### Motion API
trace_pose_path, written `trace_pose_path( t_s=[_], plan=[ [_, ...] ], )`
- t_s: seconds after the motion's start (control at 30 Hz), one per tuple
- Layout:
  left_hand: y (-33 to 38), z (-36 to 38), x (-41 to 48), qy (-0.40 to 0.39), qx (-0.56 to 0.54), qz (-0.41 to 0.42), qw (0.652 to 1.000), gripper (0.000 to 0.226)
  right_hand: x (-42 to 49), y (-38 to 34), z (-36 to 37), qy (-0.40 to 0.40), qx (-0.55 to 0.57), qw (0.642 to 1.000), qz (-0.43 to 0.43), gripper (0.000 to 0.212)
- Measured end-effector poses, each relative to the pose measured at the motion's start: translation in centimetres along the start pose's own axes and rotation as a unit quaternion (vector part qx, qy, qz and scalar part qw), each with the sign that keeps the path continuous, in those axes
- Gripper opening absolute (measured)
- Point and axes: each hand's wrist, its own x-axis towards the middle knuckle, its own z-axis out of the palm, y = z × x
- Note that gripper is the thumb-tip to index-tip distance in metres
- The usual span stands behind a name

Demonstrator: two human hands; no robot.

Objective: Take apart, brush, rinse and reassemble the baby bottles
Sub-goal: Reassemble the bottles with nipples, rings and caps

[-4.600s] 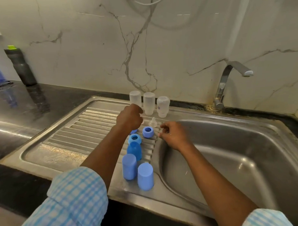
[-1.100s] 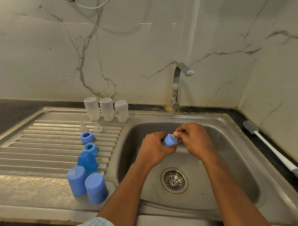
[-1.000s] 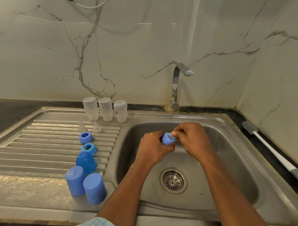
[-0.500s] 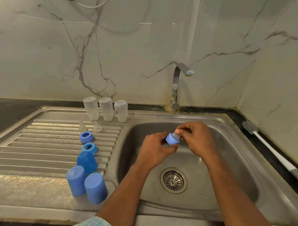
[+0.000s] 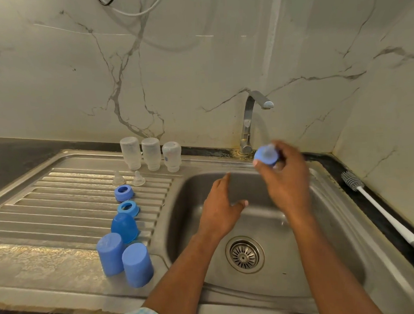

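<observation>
My right hand (image 5: 284,177) is raised over the sink's back rim, shut on a blue collar ring with a clear teat in it (image 5: 265,156), just below the tap (image 5: 249,122). My left hand (image 5: 223,204) hangs open and empty over the basin. On the drainboard (image 5: 39,209) three clear bottles (image 5: 152,154) stand upside down at the back. In front of them lie two clear teats (image 5: 128,179), then two blue collar rings (image 5: 126,199). Three blue caps (image 5: 124,249) stand nearer the front edge.
A white-handled bottle brush (image 5: 376,207) lies on the dark counter right of the sink. The sink basin (image 5: 334,258) has a drain strainer (image 5: 244,254) at its bottom. Marble wall stands close behind and at the right. No water runs from the tap.
Both hands held the blue ring with the teat over the basin. Now my left hand has let go and opened, and my right hand has lifted the ring up toward the tap.
</observation>
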Motion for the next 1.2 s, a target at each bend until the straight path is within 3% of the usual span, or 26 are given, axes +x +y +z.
trace_pose_path(
  t_s=[0.07,0.1,0.13,0.17,0.2,0.23,0.27,0.33,0.4,0.43,0.5,0.53,0.6,0.63,0.67,0.7,0.77,0.8,0.87,0.9,0.93,0.97,1.03,1.07,1.13,1.2],
  plan=[
    [0.0,-0.3,0.3,0.026,0.000,-0.011,1.000,0.073,0.6,-1.2,-0.8,0.138,0.024,0.982,-0.129,0.038],
    [0.0,-0.4,0.4,0.038,0.002,-0.017,0.999,0.067,0.3,-0.2,-0.6,0.154,-0.010,0.977,-0.147,0.036],
    [0.1,-0.6,0.6,0.050,0.007,-0.022,0.999,0.062,-0.1,1.1,-0.3,0.112,-0.049,0.987,-0.103,0.031],
    [-0.1,-0.7,0.6,0.057,0.012,-0.027,0.998,0.059,-0.8,2.8,0.4,-0.013,-0.115,0.993,0.025,0.026],
    [-0.1,-0.7,0.4,0.059,0.016,-0.032,0.998,0.057,-1.4,4.6,0.7,-0.151,-0.171,0.958,0.173,0.025],
    [-0.2,-0.7,0.2,0.061,0.019,-0.036,0.997,0.056,-1.7,5.0,0.6,-0.205,-0.190,0.935,0.220,0.025],
    [-0.2,-0.8,0.2,0.064,0.019,-0.039,0.997,0.054,-1.2,4.7,0.4,-0.190,-0.176,0.939,0.225,0.026],
    [-0.2,-1.0,0.7,0.071,0.013,-0.042,0.997,0.048,0.3,2.6,-0.3,0.051,-0.061,0.997,0.022,0.025],
    [-0.4,-1.0,1.1,0.074,0.015,-0.048,0.996,0.044,0.7,2.5,-0.2,0.118,-0.090,0.986,-0.070,0.027],
    [-0.4,-0.9,0.9,0.065,0.024,-0.054,0.996,0.043,-0.1,3.4,0.1,0.042,-0.121,0.992,-0.001,0.025],
    [-0.5,-0.8,0.5,0.050,0.032,-0.065,0.996,0.040,-1.5,6.3,0.5,-0.176,-0.181,0.946,0.205,0.017],
    [-0.6,-0.9,0.4,0.048,0.032,-0.067,0.996,0.038,-1.2,6.2,0.3,-0.167,-0.193,0.945,0.204,0.015],
    [-0.6,-0.9,0.8,0.051,0.029,-0.064,0.996,0.035,0.4,4.2,-0.4,0.054,-0.123,0.990,0.033,0.015],
    [-0.5,-0.9,1.0,0.053,0.028,-0.066,0.996,0.034,0.8,4.0,-0.4,0.119,-0.111,0.986,-0.035,0.021],
    [-0.6,-0.8,1.0,0.050,0.032,-0.067,0.996,0.033,0.4,3.7,-0.2,0.115,-0.154,0.980,-0.058,0.026],
    [-0.5,-0.7,0.9,0.041,0.040,-0.069,0.996,0.032,-0.4,4.1,0.2,0.039,-0.195,0.980,-0.006,0.028],
    [-0.5,-0.6,0.6,0.031,0.052,-0.070,0.996,0.030,-2.2,6.5,1.1,-0.175,-0.204,0.939,0.213,0.031],
    [-0.7,-0.6,0.5,0.035,0.051,-0.072,0.995,0.028,-2.2,6.0,1.0,-0.193,-0.194,0.932,0.239,0.029],
    [-0.5,-0.8,0.9,0.045,0.044,-0.081,0.995,0.026,-0.4,4.7,0.5,0.012,-0.112,0.990,0.086,0.026],
    [-0.4,-0.8,1.0,0.045,0.044,-0.086,0.994,0.026,0.0,4.5,0.5,0.070,-0.122,0.990,0.014,0.030],
    [-0.5,-0.9,1.0,0.041,0.052,-0.091,0.994,0.026,0.0,4.2,0.8,0.078,-0.170,0.982,-0.025,0.036],
    [-0.4,-0.9,0.7,0.030,0.062,-0.096,0.993,0.026,-0.6,4.6,1.1,0.002,-0.228,0.974,0.014,0.040],
    [-0.5,-0.9,0.3,0.025,0.071,-0.100,0.992,0.026,-1.5,7.0,1.3,-0.133,-0.233,0.947,0.174,0.034],
    [-0.6,-1.0,0.3,0.032,0.066,-0.102,0.992,0.025,-1.3,6.7,1.1,-0.124,-0.217,0.952,0.180,0.028],
    [-0.6,-1.3,0.7,0.045,0.058,-0.104,0.992,0.026,0.0,5.4,0.3,0.049,-0.111,0.991,0.054,0.021],
    [-0.6,-1.3,0.7,0.043,0.064,-0.107,0.991,0.026,-0.3,4.9,0.6,0.043,-0.148,0.988,-0.004,0.023]
  ],
)
